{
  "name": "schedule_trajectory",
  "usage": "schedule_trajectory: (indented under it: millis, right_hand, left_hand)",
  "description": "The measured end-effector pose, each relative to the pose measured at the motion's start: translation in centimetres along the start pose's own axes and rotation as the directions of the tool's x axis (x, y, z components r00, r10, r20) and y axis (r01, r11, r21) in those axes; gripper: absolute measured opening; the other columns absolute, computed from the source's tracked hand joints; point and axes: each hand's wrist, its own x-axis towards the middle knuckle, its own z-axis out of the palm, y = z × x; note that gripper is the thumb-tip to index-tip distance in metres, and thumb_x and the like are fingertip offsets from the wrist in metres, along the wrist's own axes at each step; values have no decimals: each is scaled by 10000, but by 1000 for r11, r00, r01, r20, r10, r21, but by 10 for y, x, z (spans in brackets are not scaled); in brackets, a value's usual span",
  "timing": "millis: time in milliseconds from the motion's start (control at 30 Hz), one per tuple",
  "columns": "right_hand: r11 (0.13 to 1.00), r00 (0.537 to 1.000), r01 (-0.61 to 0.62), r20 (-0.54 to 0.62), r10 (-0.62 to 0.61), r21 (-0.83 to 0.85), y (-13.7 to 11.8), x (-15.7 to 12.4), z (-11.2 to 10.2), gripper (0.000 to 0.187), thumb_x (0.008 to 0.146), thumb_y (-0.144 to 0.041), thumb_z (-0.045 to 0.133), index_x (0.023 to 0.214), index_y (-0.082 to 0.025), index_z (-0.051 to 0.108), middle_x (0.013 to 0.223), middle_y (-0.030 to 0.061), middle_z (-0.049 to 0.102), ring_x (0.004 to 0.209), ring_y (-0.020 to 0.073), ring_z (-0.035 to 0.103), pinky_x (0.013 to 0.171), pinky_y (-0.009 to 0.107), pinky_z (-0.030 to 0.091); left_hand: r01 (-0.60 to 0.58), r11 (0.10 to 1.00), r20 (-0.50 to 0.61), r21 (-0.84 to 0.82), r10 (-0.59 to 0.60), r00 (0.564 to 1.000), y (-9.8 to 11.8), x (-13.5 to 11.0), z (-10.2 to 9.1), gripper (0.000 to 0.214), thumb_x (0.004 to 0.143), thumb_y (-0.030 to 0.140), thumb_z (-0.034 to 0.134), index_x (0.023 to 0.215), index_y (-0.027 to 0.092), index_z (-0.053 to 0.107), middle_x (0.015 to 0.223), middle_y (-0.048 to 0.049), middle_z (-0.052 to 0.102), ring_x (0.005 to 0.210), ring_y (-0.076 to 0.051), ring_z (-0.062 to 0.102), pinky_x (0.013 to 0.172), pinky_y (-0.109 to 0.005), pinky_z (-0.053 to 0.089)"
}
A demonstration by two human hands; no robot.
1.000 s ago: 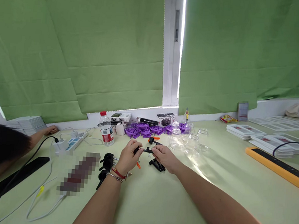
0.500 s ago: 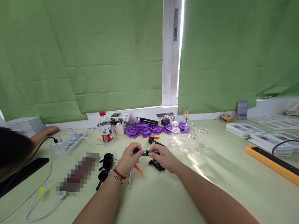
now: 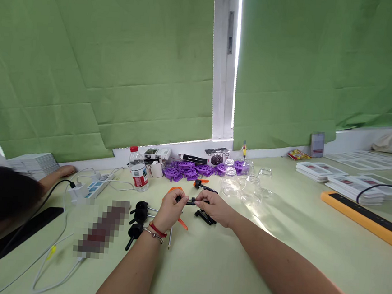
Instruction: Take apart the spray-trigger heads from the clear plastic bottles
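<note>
My left hand [image 3: 171,208] and my right hand [image 3: 215,206] pinch the two ends of a small black part [image 3: 191,202] just above the pale green table [image 3: 227,262]. The left wrist wears a red band and a metal bangle. An orange piece [image 3: 175,190] shows behind my left fingers, and an orange-tipped tool [image 3: 182,223] lies below them. More black parts [image 3: 206,217] lie under my right hand, and others [image 3: 138,216] sit left of my left wrist. A thin metal rod [image 3: 169,238] lies by that wrist.
Purple plastic parts [image 3: 194,170], clear glass jars [image 3: 247,183], a water bottle [image 3: 136,168] and small boxes [image 3: 158,153] stand at the back. A power strip [image 3: 93,188] with cables lies left, beside another person's hand [image 3: 61,171]. White packets [image 3: 345,182] and an orange-edged board [image 3: 363,217] are right.
Both hands stay on the black part, shifting only slightly. The orange piece behind my left fingers and the metal rod by my wrist have come into sight.
</note>
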Motion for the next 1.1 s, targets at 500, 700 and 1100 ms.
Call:
schedule_trajectory:
  millis: [500, 700, 1100]
  right_hand:
    - [997, 995, 65, 72, -62, -50, -2, -3, -1, 155, 789, -318, 588, 837, -183, 527, 610, -61, 425, 533, 76, 334, 493, 201, 284]
    - [992, 995, 88, 57, -83, -88, -2, -2, 0, 130, 805, -308, 561, 809, -186, 516, 607, -56, 417, 554, 89, 349, 514, 213, 294]
    - [996, 991, -54, 123, 45, 74, 1, -2, 2, 179, 798, -358, 568, 831, -199, 491, 543, -82, 366, 484, 80, 287, 447, 209, 233]
  left_hand:
    - [-39, 996, 48, 82, 35, 998, -3, 2, 0, 263, 781, 408, 526, 648, 185, 487, 597, 31, 455, 571, -120, 417, 542, -238, 349]
    - [-26, 999, 100, -46, 30, 995, -6, 2, 3, 255, 813, 404, 505, 679, 190, 465, 655, 37, 433, 615, -117, 476, 629, -258, 437]
    - [-93, 995, 109, -36, 96, 989, 8, -4, 4, 239, 820, 359, 490, 652, 193, 460, 650, 30, 446, 627, -123, 459, 588, -244, 415]
